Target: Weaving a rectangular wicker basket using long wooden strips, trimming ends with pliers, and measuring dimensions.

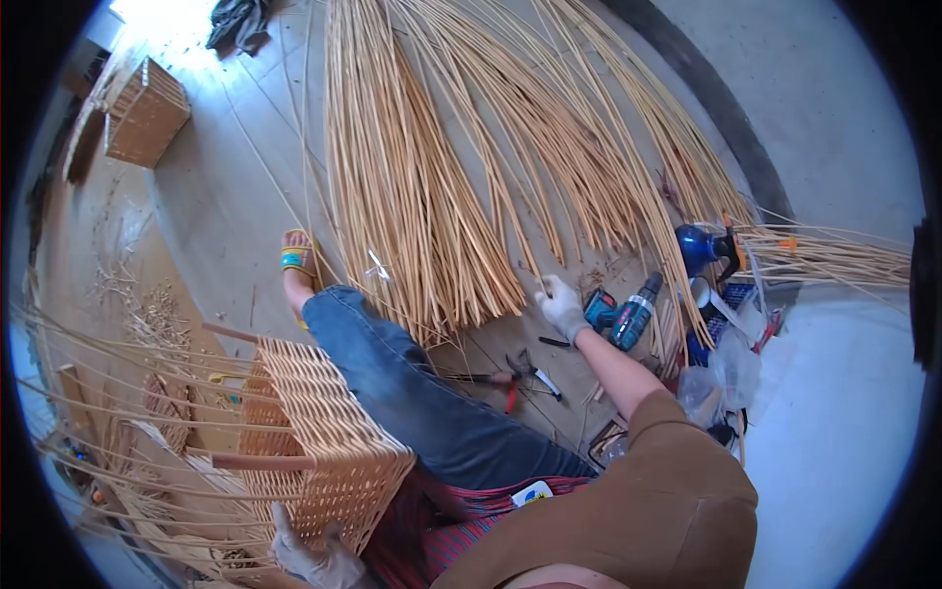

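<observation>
A half-woven wicker basket (339,432) lies tilted across my lap at the lower left, its long unwoven stakes pointing left. My left hand (312,555), in a pale glove, grips the basket's near side; part of the hand is cut off by the lower edge. Stretched forward, my right hand (562,306), also gloved, is closed at the butt end of a wicker rod (520,240). That rod lies beside a large spread bundle of peeled rods (412,216) on the floor.
Right of my hand lie a cordless drill (636,312), a blue spray bottle (699,247) and plastic bags (731,368). Pliers (515,378) and a marker (548,384) lie beside my leg. More rods (824,257) stretch right. A slatted wooden box (147,113) stands far left.
</observation>
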Tool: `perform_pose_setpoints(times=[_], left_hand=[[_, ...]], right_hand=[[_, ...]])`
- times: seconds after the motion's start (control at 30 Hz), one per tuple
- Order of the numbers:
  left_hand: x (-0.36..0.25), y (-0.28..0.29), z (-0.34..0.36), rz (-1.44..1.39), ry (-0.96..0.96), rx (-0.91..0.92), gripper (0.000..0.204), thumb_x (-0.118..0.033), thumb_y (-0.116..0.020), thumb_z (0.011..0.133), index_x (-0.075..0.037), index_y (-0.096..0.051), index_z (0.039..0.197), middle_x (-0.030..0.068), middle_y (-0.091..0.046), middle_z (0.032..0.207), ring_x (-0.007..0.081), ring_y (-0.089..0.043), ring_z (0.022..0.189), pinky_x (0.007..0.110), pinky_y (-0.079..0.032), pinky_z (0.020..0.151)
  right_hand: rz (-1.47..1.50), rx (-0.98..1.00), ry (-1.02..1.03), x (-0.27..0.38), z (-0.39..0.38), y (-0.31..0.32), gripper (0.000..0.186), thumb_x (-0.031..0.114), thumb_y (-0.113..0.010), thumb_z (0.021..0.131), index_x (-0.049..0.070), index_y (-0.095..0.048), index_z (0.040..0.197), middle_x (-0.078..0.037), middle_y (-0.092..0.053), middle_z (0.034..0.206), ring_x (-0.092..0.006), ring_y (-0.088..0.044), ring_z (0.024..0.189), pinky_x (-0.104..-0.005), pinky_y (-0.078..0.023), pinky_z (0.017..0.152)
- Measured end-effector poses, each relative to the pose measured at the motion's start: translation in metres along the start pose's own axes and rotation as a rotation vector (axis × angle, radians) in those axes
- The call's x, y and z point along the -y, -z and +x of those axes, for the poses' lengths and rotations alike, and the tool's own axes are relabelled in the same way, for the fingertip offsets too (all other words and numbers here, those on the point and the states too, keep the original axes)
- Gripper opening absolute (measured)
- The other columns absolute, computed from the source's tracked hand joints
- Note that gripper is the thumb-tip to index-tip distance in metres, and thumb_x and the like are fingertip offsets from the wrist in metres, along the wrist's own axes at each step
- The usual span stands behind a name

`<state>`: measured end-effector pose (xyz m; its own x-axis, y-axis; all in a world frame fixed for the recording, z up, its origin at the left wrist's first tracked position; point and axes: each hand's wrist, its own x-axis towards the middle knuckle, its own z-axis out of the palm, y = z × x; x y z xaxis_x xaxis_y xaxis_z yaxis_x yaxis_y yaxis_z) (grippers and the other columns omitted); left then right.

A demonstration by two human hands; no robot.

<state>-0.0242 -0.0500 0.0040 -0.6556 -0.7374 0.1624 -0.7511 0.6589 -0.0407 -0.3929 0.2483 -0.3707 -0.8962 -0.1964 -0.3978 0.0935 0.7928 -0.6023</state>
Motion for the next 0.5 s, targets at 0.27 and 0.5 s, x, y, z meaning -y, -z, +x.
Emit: perform_pose_setpoints(times=[0.27,0.5], left_hand=[[-0.012,0.001,0.006,-0.117,0.029,0.025,0.074,-0.009,-0.075,0.071,-0.012,-0.057,0.143,0.0211,-0.063,0.096,0.0428,-0.060,0.086,0.051,-0.048,0.077],[-0.010,0.002,0.003,-0.133,0.062,0.070,0.074,-0.010,-0.076,0.074,-0.009,-0.054,0.145,0.0236,-0.060,0.105,0.0430,-0.056,0.096,0.052,-0.045,0.086]], right_hand=[[-0.316,0.010,-0.271,0.051,0.099,-0.003,0.078,0.041,-0.075,0.084,0.021,-0.040,0.150,-0.022,-0.063,0.132,-0.0367,-0.062,0.122,-0.0458,-0.051,0.097],[-0.412,-0.278,-0.325,0.080,0.142,0.004,0.116,0.065,-0.077,0.074,0.019,-0.018,0.162,-0.022,-0.030,0.161,-0.0387,-0.036,0.146,-0.0434,-0.033,0.119]])
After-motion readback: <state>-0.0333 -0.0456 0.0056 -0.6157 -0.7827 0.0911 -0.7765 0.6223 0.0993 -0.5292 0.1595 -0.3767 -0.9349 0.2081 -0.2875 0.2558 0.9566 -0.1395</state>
